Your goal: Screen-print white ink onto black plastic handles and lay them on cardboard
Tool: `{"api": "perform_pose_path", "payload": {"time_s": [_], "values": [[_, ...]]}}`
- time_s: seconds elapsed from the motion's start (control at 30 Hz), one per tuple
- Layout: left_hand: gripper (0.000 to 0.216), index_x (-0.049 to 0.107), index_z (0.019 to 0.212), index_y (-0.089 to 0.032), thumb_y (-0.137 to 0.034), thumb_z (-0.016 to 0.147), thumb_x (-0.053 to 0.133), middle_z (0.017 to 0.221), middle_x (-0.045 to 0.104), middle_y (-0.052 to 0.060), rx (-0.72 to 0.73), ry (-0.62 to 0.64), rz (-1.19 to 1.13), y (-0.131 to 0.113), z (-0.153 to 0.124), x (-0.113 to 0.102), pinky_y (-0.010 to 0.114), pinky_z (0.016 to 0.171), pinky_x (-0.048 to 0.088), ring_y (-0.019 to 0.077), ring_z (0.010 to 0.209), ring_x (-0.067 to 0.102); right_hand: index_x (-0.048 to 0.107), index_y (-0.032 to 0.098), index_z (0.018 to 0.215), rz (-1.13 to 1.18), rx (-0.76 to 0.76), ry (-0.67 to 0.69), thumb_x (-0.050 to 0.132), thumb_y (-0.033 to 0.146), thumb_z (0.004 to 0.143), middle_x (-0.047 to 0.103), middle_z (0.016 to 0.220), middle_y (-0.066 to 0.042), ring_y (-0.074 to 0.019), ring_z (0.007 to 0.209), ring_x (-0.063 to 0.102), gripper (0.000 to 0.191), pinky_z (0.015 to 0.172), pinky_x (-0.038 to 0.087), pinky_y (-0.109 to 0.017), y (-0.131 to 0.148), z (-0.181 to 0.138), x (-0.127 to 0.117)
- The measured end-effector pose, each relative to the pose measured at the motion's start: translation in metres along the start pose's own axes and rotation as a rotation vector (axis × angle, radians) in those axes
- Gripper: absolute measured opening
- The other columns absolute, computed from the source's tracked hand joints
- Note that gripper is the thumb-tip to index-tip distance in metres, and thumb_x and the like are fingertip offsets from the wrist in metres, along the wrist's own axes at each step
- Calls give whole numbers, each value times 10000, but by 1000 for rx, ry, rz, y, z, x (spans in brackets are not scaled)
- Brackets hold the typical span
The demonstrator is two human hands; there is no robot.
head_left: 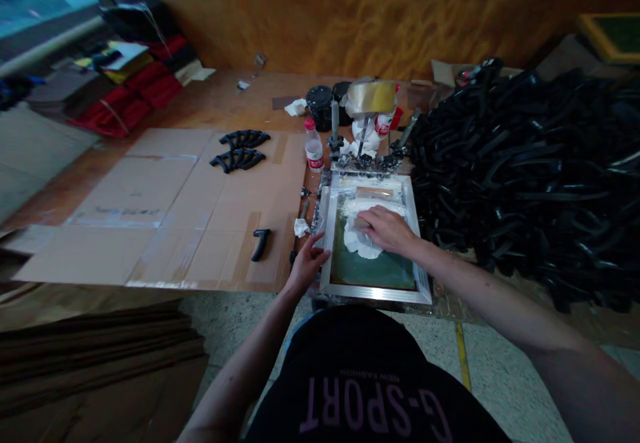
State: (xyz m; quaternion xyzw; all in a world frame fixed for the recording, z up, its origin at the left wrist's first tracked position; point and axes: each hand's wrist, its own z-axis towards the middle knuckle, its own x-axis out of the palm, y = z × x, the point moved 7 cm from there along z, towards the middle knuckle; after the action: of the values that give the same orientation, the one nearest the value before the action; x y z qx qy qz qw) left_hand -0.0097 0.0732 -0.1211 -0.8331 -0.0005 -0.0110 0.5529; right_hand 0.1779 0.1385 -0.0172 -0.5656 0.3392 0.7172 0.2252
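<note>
A small printing screen in an aluminium frame (420, 256) lies in front of me, its green mesh smeared with white ink (367, 248). My right hand (387, 228) rests on the mesh over the white ink, fingers closed on a squeegee that is mostly hidden beneath them. My left hand (307, 263) grips the frame's left edge, fingers curled on it. A single black curved plastic part (261, 243) lies on the cardboard just left of the frame.
A big heap of black curved parts (530, 176) fills the right side. Flattened cardboard sheets (165, 223) cover the floor to the left, with two rows of black parts (240, 149) on them. A water bottle (314, 146), black pots (320, 106) and a tape roll (373, 96) stand behind the frame.
</note>
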Motion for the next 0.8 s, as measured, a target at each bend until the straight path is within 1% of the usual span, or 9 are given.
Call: {"api": "perform_pose_path", "payload": {"time_s": [0.13, 0.23, 0.33, 0.4, 0.47, 0.53, 0.63, 0.73, 0.8], "values": [[730, 448, 1351, -179, -388, 705, 716, 717, 562, -29, 13, -6, -51, -19, -5, -5, 200, 528, 392, 91, 580, 519, 496, 215, 1309, -87, 207, 5, 542, 327, 896, 627, 1064, -98, -254, 966, 559, 430, 795, 428, -338, -38, 42, -17], [726, 461, 1337, -189, -387, 694, 732, 711, 574, -28, 10, 15, -91, -31, -10, -4, 205, 527, 391, 94, 569, 519, 430, 231, 1385, -147, 314, -48, 610, 438, 840, 597, 1098, -125, -296, 980, 557, 610, 783, 438, -367, -58, 53, -44], [643, 508, 1282, -201, -393, 708, 723, 753, 601, -13, 22, -21, -156, -44, -16, -2, 223, 567, 421, 111, 614, 545, 451, 230, 1378, -112, 359, -217, 622, 458, 826, 569, 1148, -123, -284, 977, 555, 621, 812, 444, -388, -76, 41, -93], [572, 547, 1233, -214, -405, 718, 708, 788, 608, -5, 37, -80, -172, -56, -21, -1, 229, 575, 427, 119, 632, 549, 507, 216, 1334, -39, 408, -339, 606, 438, 839, 591, 1116, -106, -227, 871, 566, 552, 818, 453, -384, -95, 20, -123], [523, 575, 1195, -225, -420, 724, 691, 796, 603, -5, 45, -125, -149, -70, -26, 0, 226, 541, 407, 114, 602, 526, 561, 208, 1280, 50, 486, -458, 593, 406, 848, 627, 1040, -82, -179, 768, 551, 477, 824, 464, -376, -117, -11, -139], [494, 593, 1168, -226, -432, 727, 676, 781, 594, -8, 49, -137, -119, -85, -30, 1, 222, 506, 382, 108, 569, 500, 608, 221, 1213, 193, 604, -575, 583, 399, 845, 651, 949, -53, -168, 758, 553, 410, 827, 481, -374, -136, -48, -134], [466, 612, 1135, -217, -441, 730, 667, 758, 587, -9, 53, -131, -112, -101, -32, 3, 221, 498, 377, 111, 560, 500, 631, 245, 1154, 588, 811, -682, 613, 504, 794, 666, 974, -42, -199, 862, 607, 444, 811, 526, -399, -145, -99, -91], [428, 635, 1090, -210, -451, 737, 658, 728, 597, -8, 55, -129, -101, -106, -31, 3, 226, 501, 383, 123, 562, 519, 611, 293, 1197, 853, 961, -577, 571, 606, 797, 668, 1134, -53, -233, 1066, 614, 510, 902, 515, -407, -128, -122, -41], [382, 663, 1026, -197, -445, 735, 656, 719, 613, -3, 69, -137, -84, -110, -28, 2, 231, 512, 393, 134, 580, 535, 618, 326, 1189, 907, 979, -502, 483, 657, 826, 646, 1220, -26, -242, 1162, 581, 509, 950, 498, -401, -115, -121, -25]]}}
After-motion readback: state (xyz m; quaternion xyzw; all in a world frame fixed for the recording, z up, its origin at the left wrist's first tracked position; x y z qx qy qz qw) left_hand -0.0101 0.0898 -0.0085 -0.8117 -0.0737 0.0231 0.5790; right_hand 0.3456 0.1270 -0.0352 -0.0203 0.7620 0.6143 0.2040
